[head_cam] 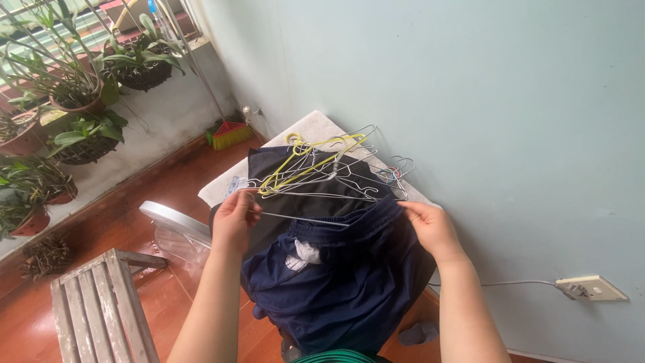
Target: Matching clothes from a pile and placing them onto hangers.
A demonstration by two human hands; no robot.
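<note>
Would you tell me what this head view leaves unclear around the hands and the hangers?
- Left hand: fingertips curl behind the navy garment's waistband.
- Wire hangers: tangled, count unclear.
- Surface beneath: covered by clothes.
- Green object: cut off by bottom edge.
- Right hand: grip hidden.

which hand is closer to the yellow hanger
Left. The left hand grips the wire hangers just below the yellow hanger; the right hand holds the navy garment farther off to the side.

Pale blue wall (470, 81), red floor (134, 202)
</note>
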